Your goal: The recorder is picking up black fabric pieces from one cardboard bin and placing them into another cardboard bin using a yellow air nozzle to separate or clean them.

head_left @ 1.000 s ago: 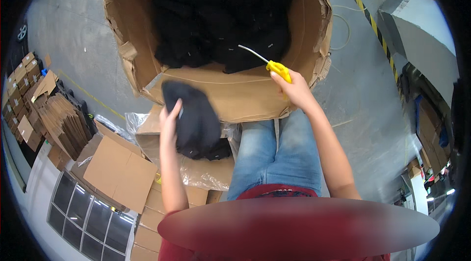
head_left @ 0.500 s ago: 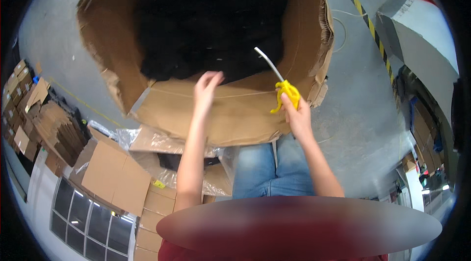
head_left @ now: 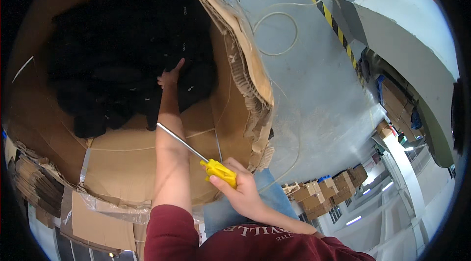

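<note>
A deep cardboard box [head_left: 127, 175] stands before me with a heap of black, cloth-like pieces [head_left: 122, 40] inside; a few carry small white marks. My left hand [head_left: 170, 77] reaches far into the box and touches the heap. Its thumb sticks out away from the fingers, which partly disappear among the dark pieces. Near the box's near right side, my right hand [head_left: 240, 190] is closed around a yellow air blow gun [head_left: 222, 174]. The gun's thin metal nozzle points up and left, its tip overlapping my left forearm in the picture.
The box's right rim [head_left: 245, 74] is torn and ragged. A thin clear hose [head_left: 297, 33] loops over the grey floor, near yellow-and-black striped tape [head_left: 327, 13]. A large pale curved structure [head_left: 392, 30] stands right. Stacked cartons [head_left: 314, 197] and flattened cardboard [head_left: 37, 185] lie farther off.
My left hand has gone from above the near flap deep into the box, onto the black heap. My right hand has come nearer my body with the blow gun. The view has swung right.
</note>
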The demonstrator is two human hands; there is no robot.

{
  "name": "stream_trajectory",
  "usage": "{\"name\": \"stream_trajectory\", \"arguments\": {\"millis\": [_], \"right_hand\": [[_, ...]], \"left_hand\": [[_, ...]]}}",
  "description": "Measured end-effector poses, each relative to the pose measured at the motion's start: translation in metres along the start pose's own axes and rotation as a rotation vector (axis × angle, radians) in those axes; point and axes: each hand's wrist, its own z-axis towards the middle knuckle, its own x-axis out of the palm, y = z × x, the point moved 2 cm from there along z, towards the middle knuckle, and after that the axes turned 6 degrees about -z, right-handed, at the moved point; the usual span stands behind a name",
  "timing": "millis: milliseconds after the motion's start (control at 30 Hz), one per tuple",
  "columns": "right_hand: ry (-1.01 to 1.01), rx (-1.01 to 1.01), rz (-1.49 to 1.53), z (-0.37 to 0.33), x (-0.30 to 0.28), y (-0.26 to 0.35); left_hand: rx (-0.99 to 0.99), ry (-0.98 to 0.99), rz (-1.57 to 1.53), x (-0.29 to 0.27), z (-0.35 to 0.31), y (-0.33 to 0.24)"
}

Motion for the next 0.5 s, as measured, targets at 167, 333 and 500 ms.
{"name": "stream_trajectory", "arguments": {"millis": [167, 333, 500], "right_hand": [[0.037, -0.022, 0.144, 0.000, 0.015, -0.007], [-0.235, -0.055, 0.331, 0.005, 0.019, -0.017], [0.048, -0.084, -0.134, 0.009, 0.017, -0.039]], "left_hand": [[0.328, -0.061, 0.330, -0.063, -0.091, -0.044], [0.650, -0.111, -0.051, -0.148, -0.196, -0.071], [0.835, 0.016, -0.185, -0.233, -0.274, -0.090]]}}
